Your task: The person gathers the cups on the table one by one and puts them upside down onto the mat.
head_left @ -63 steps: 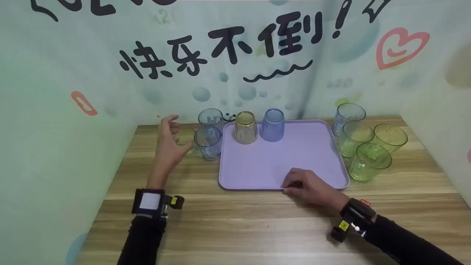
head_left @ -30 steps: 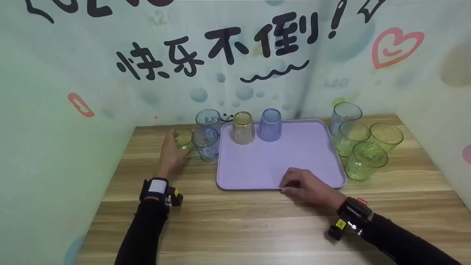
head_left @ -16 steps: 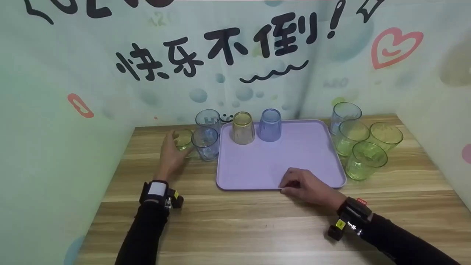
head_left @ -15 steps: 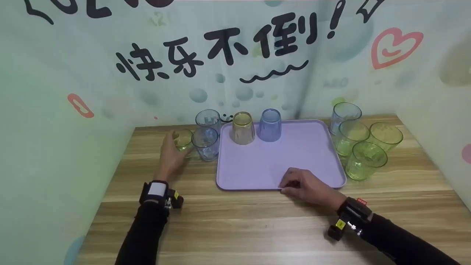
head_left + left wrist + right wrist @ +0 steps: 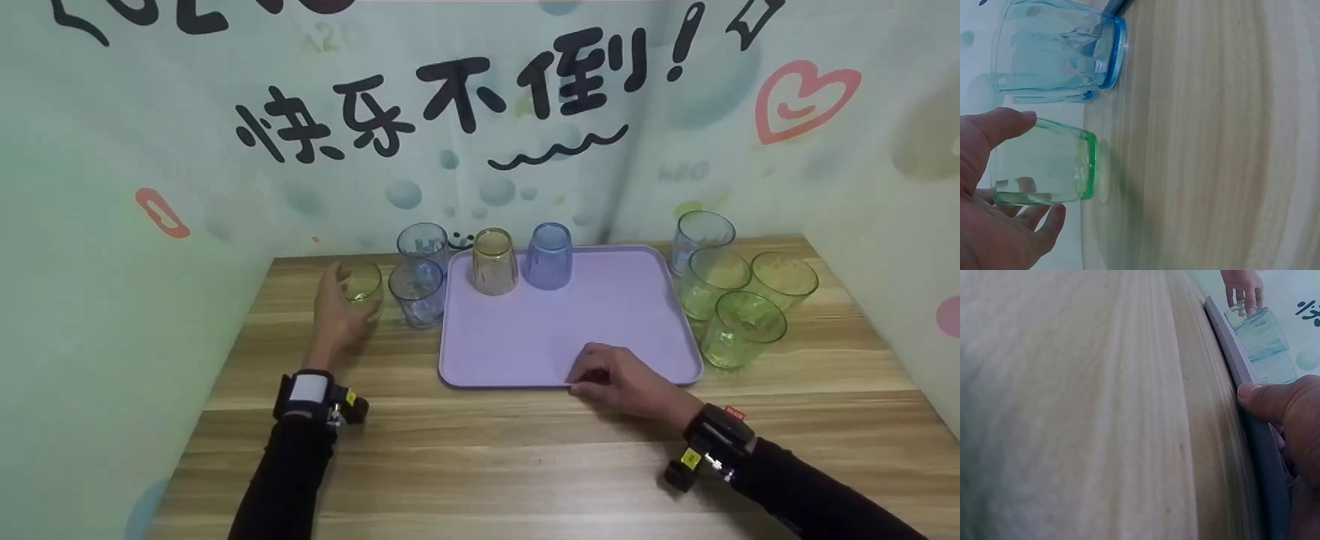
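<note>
Hands at lilac tray [image 5: 637, 315] on wooden worktop [image 5: 487, 457].
Right hand [image 5: 622, 382] at tray's near edge, thumb and curled fingers pinching the rim. Left of the tray, left hand [image 5: 337, 311] wrapped round upright green glass [image 5: 363, 283], beside two blue glasses [image 5: 417, 291]. Upturned yellow glass [image 5: 494, 261] and blue glass [image 5: 549, 256] along tray's far edge.

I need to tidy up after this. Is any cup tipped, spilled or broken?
Nothing stands out. Two cups, yellow and blue, stand upside down on the purple tray; the others stand upright on the table. The left hand holds a green cup upright.
</note>
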